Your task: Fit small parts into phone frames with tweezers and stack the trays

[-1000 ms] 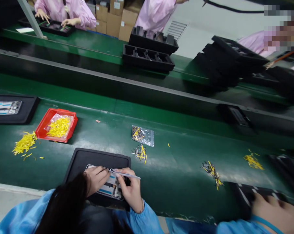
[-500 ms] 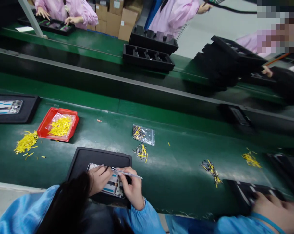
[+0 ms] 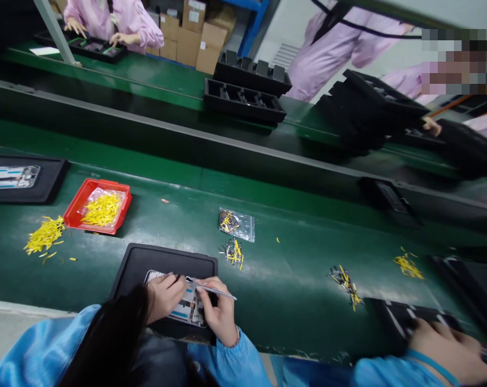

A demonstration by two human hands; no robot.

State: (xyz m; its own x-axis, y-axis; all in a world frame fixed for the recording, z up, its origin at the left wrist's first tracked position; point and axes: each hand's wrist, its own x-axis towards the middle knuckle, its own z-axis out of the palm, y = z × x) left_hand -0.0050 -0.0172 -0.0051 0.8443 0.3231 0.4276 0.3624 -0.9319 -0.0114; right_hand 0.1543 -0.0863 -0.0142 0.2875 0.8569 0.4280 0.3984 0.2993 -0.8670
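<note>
A black tray (image 3: 147,263) lies on the green bench right in front of me, holding a white and blue phone frame (image 3: 186,309). My left hand (image 3: 164,295) rests on the frame with its fingers curled, pressing it down. My right hand (image 3: 219,312) pinches silver tweezers (image 3: 211,289), whose tip points left toward my left fingertips over the frame. My dark hair hides the tray's near left corner.
A red bin (image 3: 79,209) of yellow strips and a loose yellow pile (image 3: 44,235) lie left. A clear bag (image 3: 237,223) and small part piles (image 3: 234,251) sit ahead. A neighbour's hand (image 3: 445,349) works a tray at right. People in pink stand across the conveyor beside black trays (image 3: 243,102).
My hands and the tweezers stay almost still on the frame. The view has tilted a little, and the neighbour's hand at right has shifted slightly.
</note>
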